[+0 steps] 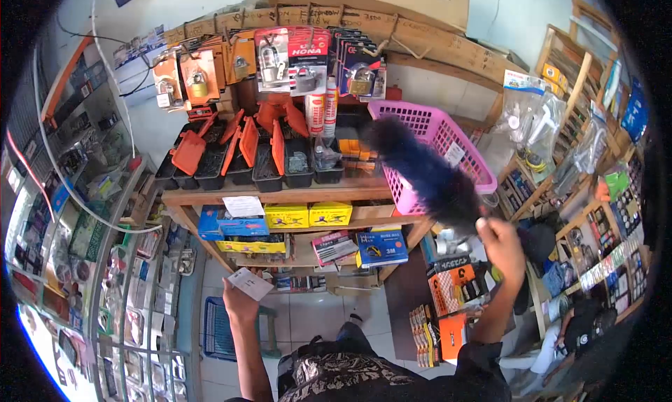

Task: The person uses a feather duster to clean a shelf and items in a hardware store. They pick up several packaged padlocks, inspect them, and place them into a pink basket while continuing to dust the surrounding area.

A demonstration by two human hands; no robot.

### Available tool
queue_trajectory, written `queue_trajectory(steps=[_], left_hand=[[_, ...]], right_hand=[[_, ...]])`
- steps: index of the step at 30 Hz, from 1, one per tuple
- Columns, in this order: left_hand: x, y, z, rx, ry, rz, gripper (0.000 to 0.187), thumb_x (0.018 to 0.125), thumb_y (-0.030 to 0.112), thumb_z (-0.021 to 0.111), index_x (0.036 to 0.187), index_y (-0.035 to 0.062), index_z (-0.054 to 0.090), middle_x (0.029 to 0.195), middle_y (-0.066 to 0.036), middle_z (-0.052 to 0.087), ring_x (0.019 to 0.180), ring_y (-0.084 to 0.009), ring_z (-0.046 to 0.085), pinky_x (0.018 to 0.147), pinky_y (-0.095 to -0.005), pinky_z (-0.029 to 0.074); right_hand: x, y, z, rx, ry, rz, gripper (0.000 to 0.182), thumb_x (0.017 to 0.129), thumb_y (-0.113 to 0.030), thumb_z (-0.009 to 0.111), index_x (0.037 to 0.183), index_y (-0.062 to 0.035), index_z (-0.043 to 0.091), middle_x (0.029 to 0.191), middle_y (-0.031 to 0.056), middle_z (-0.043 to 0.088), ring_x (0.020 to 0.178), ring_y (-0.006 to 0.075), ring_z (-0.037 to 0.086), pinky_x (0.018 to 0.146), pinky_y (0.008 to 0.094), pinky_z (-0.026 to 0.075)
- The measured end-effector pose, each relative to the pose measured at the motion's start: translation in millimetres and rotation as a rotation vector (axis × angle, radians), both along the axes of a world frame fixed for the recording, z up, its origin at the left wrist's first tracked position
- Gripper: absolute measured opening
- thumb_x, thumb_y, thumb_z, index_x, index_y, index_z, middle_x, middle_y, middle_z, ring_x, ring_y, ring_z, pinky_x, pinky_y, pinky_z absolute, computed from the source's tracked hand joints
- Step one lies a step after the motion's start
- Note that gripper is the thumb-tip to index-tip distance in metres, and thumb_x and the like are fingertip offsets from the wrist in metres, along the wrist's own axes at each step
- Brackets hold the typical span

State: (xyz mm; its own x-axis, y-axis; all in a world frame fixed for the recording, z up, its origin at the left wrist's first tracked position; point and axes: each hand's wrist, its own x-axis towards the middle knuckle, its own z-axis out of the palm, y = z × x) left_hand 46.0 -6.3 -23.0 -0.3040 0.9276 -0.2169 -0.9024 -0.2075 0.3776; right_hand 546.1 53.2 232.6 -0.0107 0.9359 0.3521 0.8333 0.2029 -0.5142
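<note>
My right hand [501, 246] is closed round the handle end of a fluffy dark blue duster [427, 171], smeared a little by motion. The duster's head overlaps the pink plastic basket [462, 132] on the wooden shelf. My left hand [240, 305], lower and to the left, grips a small white card [250, 283] with "17" written on it. Left of the basket stand black bins [268, 174] with orange lids [247, 143], some of them tilted up. Two white tubes [315, 115] rise behind the bins.
Packaged padlocks [308, 62] hang from a wooden rail above the shelf. Yellow boxes [287, 215] and a blue 3M box [381, 248] fill the lower shelf. A glass display case [133, 297] runs along the left. A blue basket [218, 332] sits on the floor. At lower right is another person [577, 332].
</note>
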Motion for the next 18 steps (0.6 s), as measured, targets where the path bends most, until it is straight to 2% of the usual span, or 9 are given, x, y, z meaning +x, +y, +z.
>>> queue_trajectory(steps=[2, 3, 4, 6, 7, 10, 14, 16, 18], left_hand=[[2, 6, -6, 0.163, 0.156, -0.153, 0.064, 0.096, 0.06, 0.035, 0.128, 0.0056, 0.048, 0.114, -0.015, 0.058, 0.106, -0.0337, 0.056, 0.091, -0.052, 0.045], [9, 14, -6, 0.015, 0.067, -0.054, 0.065, 0.092, 0.063, 0.041, 0.122, 0.0071, 0.052, 0.106, -0.012, 0.061, 0.091, -0.0282, 0.06, 0.079, -0.0481, 0.05], [12, 14, -4, 0.02, 0.064, -0.041, 0.065, 0.092, 0.063, 0.041, 0.122, 0.0071, 0.052, 0.106, -0.012, 0.061, 0.091, -0.0282, 0.06, 0.079, -0.0481, 0.05], [21, 15, 1, 0.121, -0.142, -0.317, 0.06, 0.091, 0.061, 0.048, 0.118, 0.0083, 0.053, 0.096, -0.007, 0.061, 0.08, -0.0226, 0.06, 0.069, -0.0441, 0.051], [29, 17, 3, 0.131, -0.143, -0.303, 0.06, 0.091, 0.061, 0.048, 0.118, 0.0083, 0.053, 0.096, -0.007, 0.061, 0.08, -0.0226, 0.06, 0.069, -0.0441, 0.051], [54, 20, 8, -0.191, 0.15, -0.295, 0.047, 0.092, 0.05, 0.056, 0.119, 0.0117, 0.054, 0.086, -0.001, 0.056, 0.076, -0.0169, 0.057, 0.064, -0.0388, 0.049], [67, 30, 17, -0.062, 0.168, -0.377, 0.031, 0.096, 0.037, 0.056, 0.116, 0.0136, 0.055, 0.091, 0.0, 0.058, 0.079, -0.0154, 0.058, 0.066, -0.0381, 0.05], [67, 37, 46, 0.019, 0.317, -0.19, 0.018, 0.099, 0.024, 0.053, 0.112, 0.0123, 0.055, 0.099, 0.001, 0.059, 0.086, -0.0146, 0.059, 0.072, -0.0372, 0.051], [50, 50, 52, 0.109, 0.338, -0.209, 0.014, 0.099, 0.016, 0.052, 0.11, 0.0085, 0.054, 0.104, -0.001, 0.06, 0.094, -0.0128, 0.058, 0.081, -0.0331, 0.049]], right_hand=[[0, 18, 24, 0.099, -0.178, -0.17, 0.037, 0.092, -0.029, 0.058, 0.078, 0.0041, 0.055, 0.063, 0.0199, 0.054, 0.057, 0.0337, 0.053, 0.057, 0.0428, 0.04], [0, 30, 33, 0.028, -0.154, -0.189, 0.032, 0.09, -0.029, 0.06, 0.087, 0.0029, 0.06, 0.074, 0.0232, 0.061, 0.071, 0.0404, 0.061, 0.064, 0.0456, 0.044], [16, 54, 19, 0.139, -0.217, -0.209, 0.029, 0.088, -0.029, 0.063, 0.093, -0.0009, 0.064, 0.082, 0.0218, 0.065, 0.08, 0.0404, 0.063, 0.07, 0.0458, 0.048], [-5, 72, 41, -0.047, -0.31, -0.263, 0.028, 0.085, -0.03, 0.066, 0.099, -0.0059, 0.067, 0.094, 0.0205, 0.067, 0.092, 0.0384, 0.064, 0.078, 0.0451, 0.05], [-7, 88, 42, -0.036, -0.313, -0.25, 0.028, 0.085, -0.03, 0.066, 0.099, -0.0059, 0.067, 0.094, 0.0205, 0.067, 0.092, 0.0384, 0.064, 0.078, 0.0451, 0.05], [-11, 144, 20, -0.052, -0.487, -0.258, 0.029, 0.082, -0.032, 0.069, 0.102, -0.01, 0.068, 0.102, 0.0177, 0.068, 0.097, 0.0348, 0.064, 0.081, 0.0431, 0.051], [-32, 188, 7, -0.183, -0.759, -0.223, 0.038, 0.08, -0.038, 0.072, 0.105, -0.01, 0.067, 0.108, 0.0126, 0.068, 0.098, 0.0325, 0.066, 0.084, 0.0452, 0.051], [-49, 182, 8, 0.031, -0.686, -0.242, 0.038, 0.081, -0.038, 0.071, 0.104, -0.0083, 0.066, 0.108, 0.0129, 0.068, 0.098, 0.033, 0.066, 0.082, 0.0472, 0.051], [-94, 136, 34, 0.161, -0.475, -0.122, 0.031, 0.084, -0.035, 0.068, 0.098, -0.0074, 0.066, 0.097, 0.0154, 0.069, 0.091, 0.0317, 0.067, 0.076, 0.0456, 0.051]])
